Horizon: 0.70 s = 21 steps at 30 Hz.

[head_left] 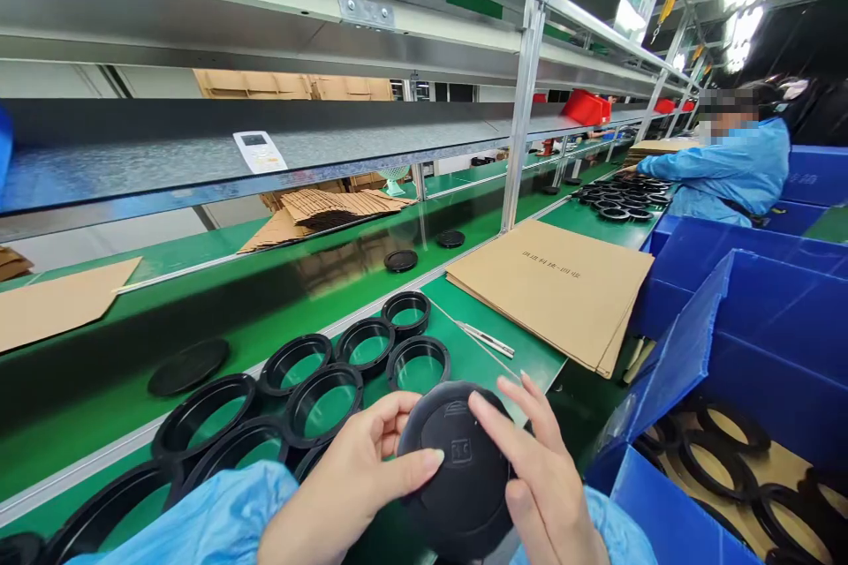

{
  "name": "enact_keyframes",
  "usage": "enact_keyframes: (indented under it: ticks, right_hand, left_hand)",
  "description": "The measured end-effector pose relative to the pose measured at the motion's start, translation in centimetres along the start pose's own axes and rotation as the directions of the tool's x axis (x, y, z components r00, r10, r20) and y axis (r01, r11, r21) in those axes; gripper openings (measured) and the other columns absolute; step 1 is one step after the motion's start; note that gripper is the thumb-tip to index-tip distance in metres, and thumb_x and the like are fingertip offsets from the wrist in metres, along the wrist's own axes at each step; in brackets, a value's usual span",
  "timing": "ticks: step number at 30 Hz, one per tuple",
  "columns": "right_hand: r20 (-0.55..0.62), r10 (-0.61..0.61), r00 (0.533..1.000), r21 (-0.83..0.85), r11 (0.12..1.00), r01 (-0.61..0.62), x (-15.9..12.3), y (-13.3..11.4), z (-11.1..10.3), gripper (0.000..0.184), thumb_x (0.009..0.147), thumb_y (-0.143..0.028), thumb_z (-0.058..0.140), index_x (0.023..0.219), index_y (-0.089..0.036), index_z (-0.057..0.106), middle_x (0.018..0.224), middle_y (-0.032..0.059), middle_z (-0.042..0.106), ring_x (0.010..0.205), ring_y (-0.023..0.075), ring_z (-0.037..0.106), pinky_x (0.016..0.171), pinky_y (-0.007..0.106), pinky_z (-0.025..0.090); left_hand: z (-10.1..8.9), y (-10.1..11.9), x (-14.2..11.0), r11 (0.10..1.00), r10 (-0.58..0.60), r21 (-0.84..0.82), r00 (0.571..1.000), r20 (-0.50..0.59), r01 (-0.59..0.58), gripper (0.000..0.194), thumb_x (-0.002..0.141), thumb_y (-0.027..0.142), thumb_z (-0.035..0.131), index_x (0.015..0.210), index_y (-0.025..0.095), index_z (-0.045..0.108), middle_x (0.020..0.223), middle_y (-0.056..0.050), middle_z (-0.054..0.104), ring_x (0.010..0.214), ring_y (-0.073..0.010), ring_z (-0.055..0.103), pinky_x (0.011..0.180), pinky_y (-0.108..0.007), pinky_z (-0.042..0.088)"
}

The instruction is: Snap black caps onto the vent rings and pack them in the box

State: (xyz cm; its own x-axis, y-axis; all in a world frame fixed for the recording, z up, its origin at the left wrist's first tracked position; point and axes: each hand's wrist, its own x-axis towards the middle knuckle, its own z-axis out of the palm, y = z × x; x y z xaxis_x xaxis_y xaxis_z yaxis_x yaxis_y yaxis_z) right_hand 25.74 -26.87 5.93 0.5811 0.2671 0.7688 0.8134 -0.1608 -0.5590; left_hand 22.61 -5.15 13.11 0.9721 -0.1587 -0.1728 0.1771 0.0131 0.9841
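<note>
A round black plastic cap point(457, 463) with a small square mark at its middle is held low in front of me by both hands. My left hand point(354, 481) curls around its left edge, thumb pressed on the face. My right hand point(540, 468) lies on its right side with fingers stretched over the top. Just beyond, several black plastic rings point(331, 380) lie in rows on the green worktable point(490, 362).
A flat stack of cardboard point(563, 287) and small tweezers point(487, 340) lie to the right. Blue bins point(761, 344) hold more black rings at right. Black discs point(189, 365) sit on the green conveyor belt. A co-worker in blue point(729, 168) works farther along the line.
</note>
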Motion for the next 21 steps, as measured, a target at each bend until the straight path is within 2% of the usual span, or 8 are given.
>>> enact_keyframes:
  ticks: [2, 5, 8, 11, 15, 17, 19, 21]
  right_hand:
    - [-0.044, 0.006, 0.999, 0.207, 0.978, 0.003, -0.1, -0.6, -0.9, 0.043, 0.106, -0.047, 0.03, 0.119, -0.04, 0.071, 0.087, 0.0011, 0.073, 0.094, 0.0277, 0.069, 0.121, 0.062, 0.024]
    - [-0.166, 0.082, 0.983, 0.398, 0.917, -0.009, -0.3, -0.5, -1.9, 0.059, 0.107, -0.04, 0.012, 0.11, -0.043, 0.07, 0.051, -0.0038, 0.058, 0.061, 0.0227, 0.064, 0.121, 0.061, 0.028]
    - [-0.186, 0.203, 0.961, 0.374, 0.919, -0.121, -0.4, 0.6, -1.6, 0.045, 0.107, -0.04, 0.024, 0.121, -0.034, 0.067, 0.082, 0.0035, 0.072, 0.098, 0.0259, 0.066, 0.117, 0.061, 0.031]
    - [-0.047, 0.208, 0.977, 0.187, 0.963, -0.195, -0.6, 1.3, -0.6, 0.037, 0.104, -0.042, 0.04, 0.13, -0.03, 0.064, 0.123, 0.0074, 0.067, 0.131, 0.0316, 0.049, 0.117, 0.063, 0.03]
    - [0.001, 0.173, 0.985, 0.304, 0.938, -0.165, -1.0, 1.8, 0.6, 0.031, 0.105, -0.034, 0.042, 0.117, -0.03, 0.071, 0.087, 0.0026, 0.073, 0.106, 0.0271, 0.066, 0.121, 0.063, 0.022]
    - [-0.03, 0.358, 0.933, 0.385, 0.866, -0.32, -1.0, 2.3, 1.4, 0.032, 0.103, -0.037, 0.048, 0.13, -0.028, 0.062, 0.108, 0.0063, 0.071, 0.114, 0.0277, 0.063, 0.114, 0.058, 0.038]
    - [0.094, 0.497, 0.863, 0.372, 0.787, -0.493, -0.8, 3.0, 2.6, 0.052, 0.096, -0.043, 0.061, 0.144, -0.028, 0.049, 0.139, 0.0096, 0.056, 0.13, 0.0296, 0.053, 0.108, 0.049, 0.049]
    - [0.252, 0.546, 0.799, 0.363, 0.712, -0.601, -0.7, 3.9, 3.9, 0.058, 0.09, -0.048, 0.068, 0.142, -0.028, 0.051, 0.143, 0.0087, 0.053, 0.13, 0.0295, 0.053, 0.105, 0.044, 0.052]
  left_hand:
    - [-0.2, -0.5, 0.4, 1.0, -0.017, 0.001, 1.0, -0.002, 0.017, 0.054, 0.067, 0.044, 0.087, 0.111, 0.021, 0.066, 0.105, -0.007, 0.071, 0.099, -0.0255, 0.067, 0.085, -0.032, 0.055]
    - [-0.5, -1.3, 1.1, 0.997, -0.013, 0.076, 0.998, -0.057, 0.017, 0.055, 0.065, 0.046, 0.088, 0.109, 0.02, 0.066, 0.1, -0.007, 0.071, 0.094, -0.0249, 0.067, 0.082, -0.033, 0.055]
    - [-0.3, -1.5, 1.4, 0.991, 0.01, 0.136, 0.997, -0.08, 0.001, 0.055, 0.063, 0.047, 0.088, 0.105, 0.019, 0.066, 0.093, -0.006, 0.071, 0.087, -0.0235, 0.066, 0.077, -0.032, 0.055]
    - [-0.2, -1.2, 1.5, 0.995, -0.002, 0.101, 0.996, -0.094, 0.012, 0.053, 0.067, 0.045, 0.086, 0.107, 0.019, 0.064, 0.1, -0.007, 0.071, 0.096, -0.0253, 0.066, 0.082, -0.034, 0.055]
    - [-1.0, -1.2, 2.1, 1.0, -0.018, -0.004, 0.994, -0.107, 0.017, 0.056, 0.066, 0.044, 0.088, 0.108, 0.018, 0.063, 0.104, -0.008, 0.071, 0.096, -0.0237, 0.067, 0.083, -0.033, 0.055]
    - [-1.5, -1.7, 2.1, 1.0, -0.01, -0.019, 0.993, -0.114, 0.008, 0.056, 0.064, 0.042, 0.089, 0.107, 0.017, 0.063, 0.103, -0.008, 0.071, 0.095, -0.0231, 0.067, 0.083, -0.032, 0.054]
    - [-1.7, -2.6, 1.8, 1.0, -0.006, -0.009, 0.995, -0.102, 0.006, 0.056, 0.064, 0.04, 0.089, 0.107, 0.016, 0.063, 0.101, -0.008, 0.07, 0.094, -0.0228, 0.067, 0.083, -0.032, 0.054]
    - [-1.8, -3.9, 1.2, 0.999, 0.012, 0.041, 0.996, -0.088, -0.009, 0.055, 0.066, 0.041, 0.087, 0.109, 0.016, 0.063, 0.094, -0.006, 0.068, 0.087, -0.0208, 0.066, 0.078, -0.031, 0.054]
